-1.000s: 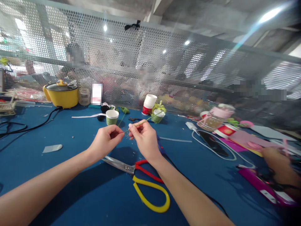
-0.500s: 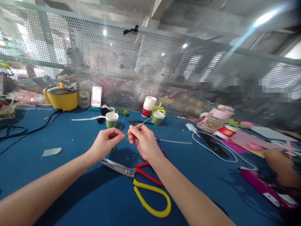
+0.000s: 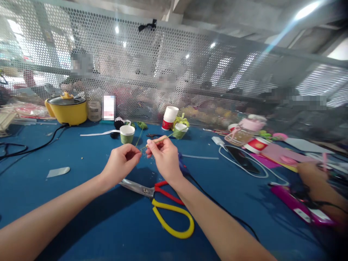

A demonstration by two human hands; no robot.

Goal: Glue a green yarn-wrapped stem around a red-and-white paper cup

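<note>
My left hand (image 3: 121,162) is closed in a pinch on a strand of green yarn (image 3: 140,137), which runs up toward a small green bundle (image 3: 142,125) behind. Close beside it, my right hand (image 3: 165,158) pinches a thin yellow-green piece, like a stick or wrapped strand; its exact kind is unclear. From the right fingers, a thin green length (image 3: 174,134) slants up toward a green paper cup (image 3: 179,133). Large scissors (image 3: 145,191) with red and yellow handles lie just below both hands, partly under my right forearm.
Another green paper cup (image 3: 127,134) stands behind my left hand. Pliers (image 3: 153,136) and stacked white and red cups (image 3: 170,119) are farther back. A yellow electric pot (image 3: 67,110) is left; a phone (image 3: 241,159) with white cable lies right. Another person's hand (image 3: 312,172) is near a purple power strip (image 3: 296,203).
The view has shifted slightly. My hands remain close together, with a small gap between the fingertips. More of the thin piece shows above my right fingers.
</note>
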